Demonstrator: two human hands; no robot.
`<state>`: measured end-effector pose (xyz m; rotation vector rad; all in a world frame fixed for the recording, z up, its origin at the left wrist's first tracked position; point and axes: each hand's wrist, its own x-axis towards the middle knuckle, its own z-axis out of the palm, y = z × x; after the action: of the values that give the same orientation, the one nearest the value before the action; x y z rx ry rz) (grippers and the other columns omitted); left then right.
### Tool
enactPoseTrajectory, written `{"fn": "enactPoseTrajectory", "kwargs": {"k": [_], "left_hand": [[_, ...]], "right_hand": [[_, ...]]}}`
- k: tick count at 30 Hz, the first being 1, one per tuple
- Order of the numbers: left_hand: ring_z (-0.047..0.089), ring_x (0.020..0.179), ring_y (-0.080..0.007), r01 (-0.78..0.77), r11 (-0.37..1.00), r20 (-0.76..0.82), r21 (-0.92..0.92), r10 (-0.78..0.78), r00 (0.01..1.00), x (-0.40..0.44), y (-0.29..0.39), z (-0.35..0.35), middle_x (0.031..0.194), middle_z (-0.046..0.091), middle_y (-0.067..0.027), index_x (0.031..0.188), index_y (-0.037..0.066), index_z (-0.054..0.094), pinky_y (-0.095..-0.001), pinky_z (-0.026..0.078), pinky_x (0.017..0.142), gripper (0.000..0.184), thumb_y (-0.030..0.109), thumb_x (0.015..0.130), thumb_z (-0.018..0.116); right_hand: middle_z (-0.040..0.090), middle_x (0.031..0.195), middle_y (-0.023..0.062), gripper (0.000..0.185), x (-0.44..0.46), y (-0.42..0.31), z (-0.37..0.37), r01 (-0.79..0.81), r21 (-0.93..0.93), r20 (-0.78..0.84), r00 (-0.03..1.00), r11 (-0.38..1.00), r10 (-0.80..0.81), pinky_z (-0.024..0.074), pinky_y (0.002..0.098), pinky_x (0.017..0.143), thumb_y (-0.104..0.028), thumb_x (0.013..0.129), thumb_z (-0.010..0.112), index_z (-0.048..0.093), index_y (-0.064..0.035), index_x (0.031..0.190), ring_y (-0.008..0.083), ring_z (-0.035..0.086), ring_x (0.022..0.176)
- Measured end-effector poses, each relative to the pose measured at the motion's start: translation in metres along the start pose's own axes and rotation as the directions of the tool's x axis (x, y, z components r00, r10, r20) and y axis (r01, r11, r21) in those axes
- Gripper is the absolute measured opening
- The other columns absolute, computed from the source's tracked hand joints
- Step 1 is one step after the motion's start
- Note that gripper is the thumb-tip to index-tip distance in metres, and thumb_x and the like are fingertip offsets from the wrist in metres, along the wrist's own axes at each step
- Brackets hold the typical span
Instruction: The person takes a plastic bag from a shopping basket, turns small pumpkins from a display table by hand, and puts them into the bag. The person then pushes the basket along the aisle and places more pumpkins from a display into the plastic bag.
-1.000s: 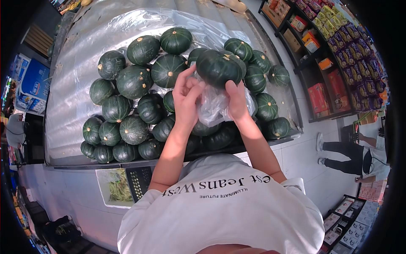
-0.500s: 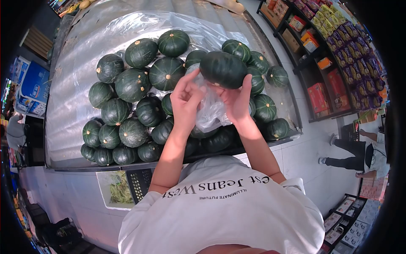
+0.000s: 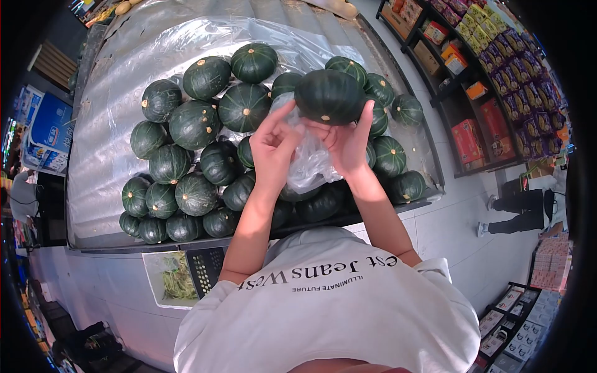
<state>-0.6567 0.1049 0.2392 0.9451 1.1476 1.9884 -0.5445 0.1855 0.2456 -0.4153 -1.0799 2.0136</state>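
A dark green squash (image 3: 329, 97) is held up over the pile, its pale stem spot facing me. My right hand (image 3: 349, 140) supports it from below and at its right side. My left hand (image 3: 275, 138) is curled at the squash's lower left, its fingers on a crumpled clear plastic bag (image 3: 309, 163). The bag hangs between both hands, under the squash. Several more green squashes, one of them (image 3: 245, 107) just left of my hands, lie around and behind them.
The squashes lie on a stand covered in silvery sheeting (image 3: 106, 161). Below its front edge is a white box (image 3: 163, 280) with green vegetables. Shelves (image 3: 476, 112) with packets stand at the right, where a person (image 3: 519, 211) is walking. A blue box (image 3: 53, 118) is at the left.
The held squash has been turned, so its stem spot now shows low on the near side. My right hand has shifted beneath it. The person at the right has moved.
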Motion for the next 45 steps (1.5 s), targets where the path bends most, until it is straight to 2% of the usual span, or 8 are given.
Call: {"fn": "enactPoseTrajectory", "kwargs": {"k": [11,13,15,17,22,26,27,45], "left_hand": [[0.052,0.086,-0.0075,-0.274,0.948,-0.058,0.159,0.286,0.956,-0.002,0.0,0.006,0.111,0.053,-0.0086,0.134,0.002,0.041,-0.0195,0.044,0.068,0.063,-0.001,0.076,0.067],[0.056,0.095,-0.0113,-0.25,0.968,0.001,0.036,0.25,0.968,-0.001,0.006,0.008,0.119,0.052,-0.0119,0.138,0.004,0.036,-0.0216,0.048,0.072,0.072,-0.001,0.074,0.069],[0.057,0.1,-0.0147,-0.246,0.969,0.083,0.033,0.242,0.967,0.001,0.004,0.002,0.122,0.051,-0.0134,0.138,0.002,0.035,-0.0244,0.049,0.078,0.07,0.0,0.075,0.068],[0.057,0.103,-0.0163,-0.193,0.981,0.099,0.007,0.192,0.976,0.001,0.006,0.002,0.123,0.051,-0.0138,0.137,0.001,0.036,-0.0262,0.049,0.082,0.068,0.001,0.077,0.067],[0.057,0.104,-0.0163,-0.048,0.999,-0.108,0.007,0.048,0.993,0.0,0.008,0.004,0.119,0.053,-0.0119,0.131,-0.002,0.042,-0.029,0.048,0.087,0.055,0.001,0.081,0.064],[0.052,0.057,-0.003,0.203,0.972,-0.238,-0.118,-0.226,0.944,0.003,0.01,-0.001,0.095,0.06,-0.0027,0.122,0.003,0.049,-0.0174,0.039,0.041,0.039,0.017,0.088,0.062],[0.039,0.044,-0.0008,0.177,0.977,-0.272,-0.12,-0.204,0.94,0.004,0.008,0.004,0.086,0.059,0.0013,0.119,0.005,0.051,-0.0173,0.022,0.031,0.036,0.024,0.09,0.061],[0.037,0.052,0.0025,0.134,0.97,-0.233,-0.204,-0.181,0.956,0.006,-0.001,0.002,0.082,0.054,0.0058,0.111,0.01,0.052,-0.0158,0.023,0.038,0.029,0.029,0.091,0.058]], "right_hand": [[0.056,0.123,0.0122,0.075,-0.005,-0.002,0.006,-0.037,-0.051,0.048,0.998,0.998,0.039,0.0448,0.0368,0.094,-0.061,0.094,0.017,0.042,-0.0015,0.132,0.0225,0.058,0.109],[0.055,0.125,0.0111,0.074,0.005,0.012,-0.016,-0.095,0.307,0.369,0.929,0.947,-0.026,0.0429,0.0366,0.095,-0.061,0.095,0.017,0.042,-0.0022,0.132,0.0213,0.056,0.112],[0.055,0.126,0.0104,0.073,0.006,0.018,-0.025,-0.096,0.279,0.382,0.924,0.956,-0.018,0.0414,0.0364,0.096,-0.06,0.095,0.017,0.042,-0.0025,0.133,0.0203,0.054,0.113],[0.054,0.127,0.01,0.073,-0.007,0.003,0.0,-0.046,-0.139,0.082,0.995,0.989,0.057,0.0402,0.0362,0.097,-0.06,0.095,0.017,0.042,-0.0024,0.133,0.0195,0.053,0.114],[0.055,0.125,0.0114,0.07,-0.007,0.012,-0.003,0.033,-0.103,0.169,0.985,0.994,-0.016,0.0414,0.0361,0.096,-0.057,0.096,0.018,0.031,-0.0035,0.139,0.0222,0.056,0.112],[0.057,0.121,0.0144,0.065,-0.005,0.02,-0.011,0.003,-0.184,0.229,0.973,0.983,0.04,0.0443,0.0351,0.093,-0.052,0.098,0.02,0.022,-0.0045,0.143,0.0241,0.061,0.103],[0.057,0.12,0.0147,0.064,-0.005,0.02,-0.01,0.002,-0.187,0.221,0.974,0.982,0.04,0.0453,0.0343,0.091,-0.051,0.098,0.021,0.022,-0.0039,0.142,0.0237,0.061,0.101],[0.058,0.116,0.0138,0.061,-0.003,0.015,-0.004,0.018,-0.293,0.156,0.987,0.956,0.029,0.0492,0.0298,0.08,-0.044,0.099,0.028,0.025,-0.001,0.142,0.0188,0.063,0.091]]}}
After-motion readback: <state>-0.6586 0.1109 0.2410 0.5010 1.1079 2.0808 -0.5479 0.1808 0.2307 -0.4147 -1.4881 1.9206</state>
